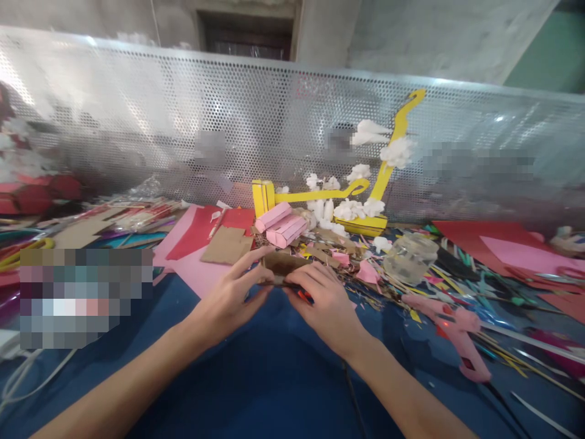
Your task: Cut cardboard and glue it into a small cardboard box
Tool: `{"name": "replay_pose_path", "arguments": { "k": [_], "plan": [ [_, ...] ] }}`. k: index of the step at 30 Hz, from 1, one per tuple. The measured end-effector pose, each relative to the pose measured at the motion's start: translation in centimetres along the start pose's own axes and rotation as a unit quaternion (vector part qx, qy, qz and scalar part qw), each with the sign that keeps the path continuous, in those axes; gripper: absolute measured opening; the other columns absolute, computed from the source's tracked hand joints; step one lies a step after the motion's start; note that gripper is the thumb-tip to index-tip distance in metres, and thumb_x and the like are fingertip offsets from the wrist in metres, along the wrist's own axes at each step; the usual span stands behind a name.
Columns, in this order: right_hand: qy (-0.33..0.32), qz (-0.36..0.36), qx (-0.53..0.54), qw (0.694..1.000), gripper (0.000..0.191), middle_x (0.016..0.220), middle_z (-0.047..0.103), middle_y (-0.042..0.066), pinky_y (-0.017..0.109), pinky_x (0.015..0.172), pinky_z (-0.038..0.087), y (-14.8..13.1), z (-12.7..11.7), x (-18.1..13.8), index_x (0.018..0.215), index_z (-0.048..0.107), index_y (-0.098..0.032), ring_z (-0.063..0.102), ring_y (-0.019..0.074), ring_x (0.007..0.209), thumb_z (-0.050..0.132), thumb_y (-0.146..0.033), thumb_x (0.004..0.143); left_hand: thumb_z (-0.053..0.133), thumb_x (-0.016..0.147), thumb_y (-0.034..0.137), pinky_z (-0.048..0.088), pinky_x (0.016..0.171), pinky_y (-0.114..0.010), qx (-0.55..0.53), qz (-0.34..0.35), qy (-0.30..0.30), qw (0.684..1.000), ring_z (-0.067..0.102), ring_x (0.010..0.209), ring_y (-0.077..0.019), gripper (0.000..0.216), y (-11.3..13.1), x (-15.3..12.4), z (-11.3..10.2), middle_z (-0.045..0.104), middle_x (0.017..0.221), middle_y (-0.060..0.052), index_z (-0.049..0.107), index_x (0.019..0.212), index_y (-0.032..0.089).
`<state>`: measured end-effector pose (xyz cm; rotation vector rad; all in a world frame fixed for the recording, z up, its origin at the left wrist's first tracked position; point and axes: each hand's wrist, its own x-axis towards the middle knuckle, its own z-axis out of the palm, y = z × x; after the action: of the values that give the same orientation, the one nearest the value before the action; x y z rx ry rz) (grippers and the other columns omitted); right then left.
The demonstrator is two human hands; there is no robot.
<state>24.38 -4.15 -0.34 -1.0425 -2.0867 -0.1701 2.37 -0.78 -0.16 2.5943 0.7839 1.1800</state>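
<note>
A small piece of brown cardboard is held up between both hands over the blue table surface. My left hand pinches its left end between thumb and fingers. At the other end, my right hand grips it, with the fingertips along its lower edge. Something orange-red shows just under the right fingers; I cannot make out what it is. Right behind the cardboard lie pink paper-covered box shapes. A flat cardboard sheet rests on pink and red paper to the left of them.
A pink glue gun lies at the right, its cord running toward the front. Yellow models with white tufts stand against the perforated metal panel. Paper scraps, sticks and a clear plastic container clutter the table's right side.
</note>
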Motion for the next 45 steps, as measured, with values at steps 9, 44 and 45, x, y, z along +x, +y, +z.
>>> {"name": "replay_pose_path", "arguments": {
  "k": [9, 44, 45],
  "plan": [
    [-0.025, -0.013, -0.024, 0.999, 0.005, 0.090, 0.073, 0.005, 0.040, 0.082, 0.049, -0.2, 0.4, 0.0, 0.094, 0.068, -0.019, 0.061, 0.0245, 0.090, 0.068, -0.014, 0.094, 0.059, 0.098, 0.014, 0.058, 0.100, -0.043, 0.021, 0.029, 0.014, 0.999, 0.057, 0.133, -0.0270, 0.022, -0.2, 0.0, 0.5, 0.054, 0.144, -0.012, 0.072, 0.112, 0.025],
    [-0.062, 0.010, 0.001, 0.998, 0.006, 0.096, 0.072, 0.005, 0.043, 0.092, 0.048, 0.4, 0.5, 0.1, 0.097, 0.066, -0.020, 0.062, 0.0250, 0.097, 0.068, -0.015, 0.094, 0.067, 0.091, 0.014, 0.054, 0.102, -0.052, 0.037, -0.016, 0.032, 0.999, 0.056, 0.127, -0.0301, 0.018, -0.2, 0.2, 0.5, 0.054, 0.143, -0.010, 0.078, 0.099, 0.026],
    [-0.061, 0.011, -0.003, 0.998, 0.006, 0.095, 0.072, 0.005, 0.043, 0.092, 0.049, 0.5, 0.5, 0.0, 0.097, 0.066, -0.020, 0.062, 0.0250, 0.096, 0.067, -0.015, 0.094, 0.067, 0.090, 0.013, 0.053, 0.102, -0.053, 0.039, -0.016, 0.033, 0.999, 0.056, 0.128, -0.0302, 0.019, -0.1, 0.2, 0.4, 0.054, 0.144, -0.010, 0.078, 0.098, 0.026]
  ]
}}
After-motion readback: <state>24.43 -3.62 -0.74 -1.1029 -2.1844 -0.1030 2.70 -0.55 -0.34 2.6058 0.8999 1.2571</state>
